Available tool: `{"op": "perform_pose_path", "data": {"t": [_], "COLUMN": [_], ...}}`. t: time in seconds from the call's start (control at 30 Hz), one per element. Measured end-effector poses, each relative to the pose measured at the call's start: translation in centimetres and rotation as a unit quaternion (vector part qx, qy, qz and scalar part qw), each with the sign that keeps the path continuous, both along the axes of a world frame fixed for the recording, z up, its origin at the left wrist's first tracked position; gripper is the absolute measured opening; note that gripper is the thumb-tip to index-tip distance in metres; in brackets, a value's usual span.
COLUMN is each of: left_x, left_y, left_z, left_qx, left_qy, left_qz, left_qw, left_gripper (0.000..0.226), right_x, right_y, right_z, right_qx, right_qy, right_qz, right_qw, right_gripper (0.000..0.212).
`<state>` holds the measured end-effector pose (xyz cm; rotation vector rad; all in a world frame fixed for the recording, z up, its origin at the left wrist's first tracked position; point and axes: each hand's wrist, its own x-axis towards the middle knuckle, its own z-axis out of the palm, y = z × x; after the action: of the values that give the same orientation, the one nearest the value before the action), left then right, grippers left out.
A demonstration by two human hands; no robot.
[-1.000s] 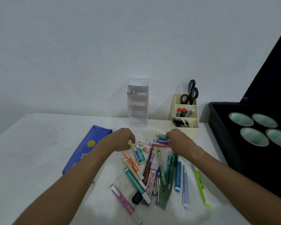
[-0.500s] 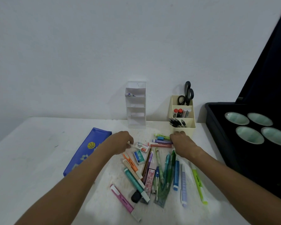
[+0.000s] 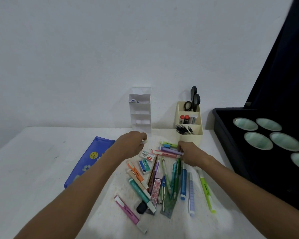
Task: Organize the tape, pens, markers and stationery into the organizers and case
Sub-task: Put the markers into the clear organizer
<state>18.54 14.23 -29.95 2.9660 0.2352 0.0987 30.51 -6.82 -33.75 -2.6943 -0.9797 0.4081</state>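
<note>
1. Since the earlier frame, the left hand (image 3: 131,144) had been lifted off the pile and brought toward the foot of the white tiered organizer (image 3: 140,110), a small white object (image 3: 144,141) pinched in its curled fingers; what the object was could not be told.
2. At the far end of the pile, the right hand (image 3: 190,153) was laid, its fingers curled onto the purple marker (image 3: 169,150) and the red marker (image 3: 163,153); whether that grip was closed round them could not be told.
3. Pens, highlighters and pencils were seen scattered on the white surface (image 3: 24,169) between the forearms, with a staples box (image 3: 144,166) near the left wrist.
4. Left of the pile, a blue pencil case (image 3: 86,163) was lying flat.
5. Against the wall, the cream organizer (image 3: 189,125) was seen holding black scissors (image 3: 193,100), markers and pens.
6. On the right, a black tray (image 3: 231,152) with pale round cups was visible.
</note>
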Motion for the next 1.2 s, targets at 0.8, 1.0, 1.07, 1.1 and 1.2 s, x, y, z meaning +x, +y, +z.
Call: {"op": "perform_pose_path", "data": {"t": [0.8,1.0,1.07,1.1,1.2], "left_x": [0.9,2.1,2.6,2.8,3.3], "left_y": [3.2,3.8,3.9,4.0,3.8], "left_z": [12.9,10.9,10.2,9.8,9.2], "left_qx": [-0.235,-0.217,-0.193,-0.178,-0.132], "left_qy": [-0.366,-0.388,-0.373,-0.363,-0.329], "left_qz": [0.074,0.068,0.058,0.052,0.033], "left_qw": [0.898,0.893,0.906,0.913,0.935], "left_gripper": [0.013,0.014,0.014,0.015,0.015], "right_x": [-1.0,-0.2,0.2,0.3,0.6], "right_y": [6.0,9.3,10.2,10.6,11.6], "right_z": [15.6,14.0,13.3,13.0,12.3], "right_qx": [0.376,0.371,0.353,0.346,0.331], "right_qy": [-0.098,-0.159,-0.165,-0.165,-0.168], "right_qz": [0.015,0.045,0.053,0.055,0.054], "right_qw": [0.921,0.914,0.919,0.922,0.927], "right_gripper": [0.014,0.019,0.020,0.019,0.020]}}
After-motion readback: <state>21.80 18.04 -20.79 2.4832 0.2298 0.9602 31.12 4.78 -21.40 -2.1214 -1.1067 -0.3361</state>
